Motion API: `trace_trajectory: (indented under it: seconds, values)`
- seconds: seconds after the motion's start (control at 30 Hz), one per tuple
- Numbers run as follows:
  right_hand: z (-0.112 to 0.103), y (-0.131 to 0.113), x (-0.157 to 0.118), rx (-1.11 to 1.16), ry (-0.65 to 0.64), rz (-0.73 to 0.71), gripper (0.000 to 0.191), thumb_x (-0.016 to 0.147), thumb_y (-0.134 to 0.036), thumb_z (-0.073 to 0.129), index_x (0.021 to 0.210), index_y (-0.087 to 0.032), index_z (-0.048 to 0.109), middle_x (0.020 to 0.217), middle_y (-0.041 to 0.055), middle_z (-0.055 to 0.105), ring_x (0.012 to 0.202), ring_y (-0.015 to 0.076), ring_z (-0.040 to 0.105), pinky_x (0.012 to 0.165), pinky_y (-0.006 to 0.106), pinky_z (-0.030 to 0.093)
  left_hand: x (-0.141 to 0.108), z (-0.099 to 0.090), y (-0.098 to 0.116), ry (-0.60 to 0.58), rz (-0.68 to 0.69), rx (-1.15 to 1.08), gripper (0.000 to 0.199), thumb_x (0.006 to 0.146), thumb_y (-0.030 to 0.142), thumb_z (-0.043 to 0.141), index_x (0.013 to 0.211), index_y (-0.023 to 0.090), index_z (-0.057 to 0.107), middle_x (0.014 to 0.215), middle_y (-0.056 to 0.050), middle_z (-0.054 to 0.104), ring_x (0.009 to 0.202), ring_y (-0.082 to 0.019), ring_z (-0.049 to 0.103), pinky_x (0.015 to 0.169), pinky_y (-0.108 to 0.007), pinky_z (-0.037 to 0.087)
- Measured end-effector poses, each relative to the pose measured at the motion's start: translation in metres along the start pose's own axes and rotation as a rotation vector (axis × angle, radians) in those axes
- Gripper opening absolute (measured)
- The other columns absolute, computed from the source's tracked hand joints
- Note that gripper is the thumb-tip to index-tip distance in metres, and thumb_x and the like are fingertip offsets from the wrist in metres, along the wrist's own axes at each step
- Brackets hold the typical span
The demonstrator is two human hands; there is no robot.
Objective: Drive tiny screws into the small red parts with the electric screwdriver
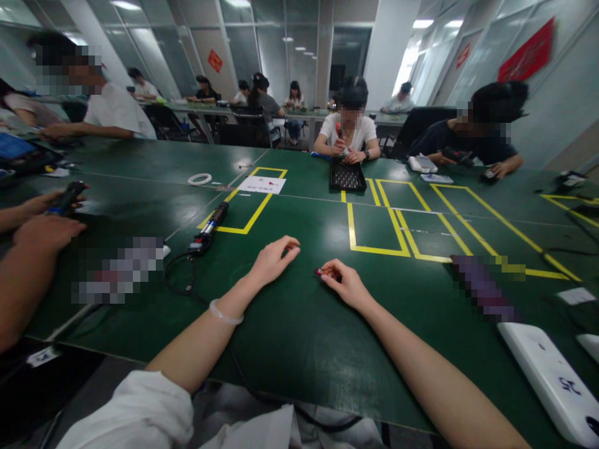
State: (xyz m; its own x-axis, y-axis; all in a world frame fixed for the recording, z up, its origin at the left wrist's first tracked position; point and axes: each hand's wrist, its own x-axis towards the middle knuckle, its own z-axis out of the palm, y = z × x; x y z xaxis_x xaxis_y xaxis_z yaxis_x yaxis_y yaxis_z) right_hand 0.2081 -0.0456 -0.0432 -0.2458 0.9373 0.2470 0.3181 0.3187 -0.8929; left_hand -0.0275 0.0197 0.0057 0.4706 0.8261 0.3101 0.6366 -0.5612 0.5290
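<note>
My right hand [345,284] is closed, pinching a small red and dark part [320,272] between thumb and fingers just above the green table [290,337]. The part is too small to name. To its left, my left hand [276,259] hovers near the tabletop with curved fingers and the thumb apart, and nothing shows in it. A black and silver electric screwdriver [214,222] with a cable lies beyond my left hand, beside a yellow-taped rectangle [247,232].
A white printed card [262,184] and a white ring [199,179] lie farther back. Across the table, a person works over a black tray [347,177]. Another person's hand [49,234] is at left. A white power bank [550,380] lies at right.
</note>
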Motion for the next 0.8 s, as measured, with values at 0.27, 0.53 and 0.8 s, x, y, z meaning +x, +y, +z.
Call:
trace_trajectory:
  seconds: [0.27, 0.53, 0.8]
  values:
    - [0.000, -0.002, -0.001, -0.023, -0.016, 0.001, 0.017, 0.088, -0.032, 0.059, 0.097, -0.018, 0.059, 0.080, 0.0011, 0.061, 0.068, 0.0118, 0.054, 0.063, 0.023, 0.044, -0.015, -0.072, -0.121, 0.390, -0.573, 0.642, 0.060, 0.084, 0.043, 0.057, 0.132, 0.009, 0.047, 0.139, -0.025, 0.045, 0.127, -0.042, 0.041, 0.102, -0.053, 0.033]
    - [0.000, 0.000, 0.000, -0.032, -0.020, -0.011, 0.018, 0.089, -0.033, 0.058, 0.098, -0.017, 0.060, 0.080, 0.0013, 0.061, 0.069, 0.0121, 0.055, 0.064, 0.024, 0.044, -0.031, -0.103, -0.168, 0.143, -0.877, 0.542, 0.060, 0.076, 0.048, 0.064, 0.122, 0.012, 0.056, 0.122, -0.029, 0.055, 0.110, -0.046, 0.055, 0.081, -0.054, 0.048]
    - [-0.001, -0.005, 0.000, -0.070, -0.011, 0.006, 0.017, 0.087, -0.032, 0.060, 0.096, -0.017, 0.061, 0.076, 0.0004, 0.061, 0.066, 0.0119, 0.054, 0.062, 0.023, 0.043, -0.023, -0.089, -0.145, 0.067, -0.807, 0.607, 0.061, 0.075, 0.057, 0.059, 0.119, 0.014, 0.060, 0.119, -0.022, 0.060, 0.105, -0.039, 0.061, 0.080, -0.045, 0.052]
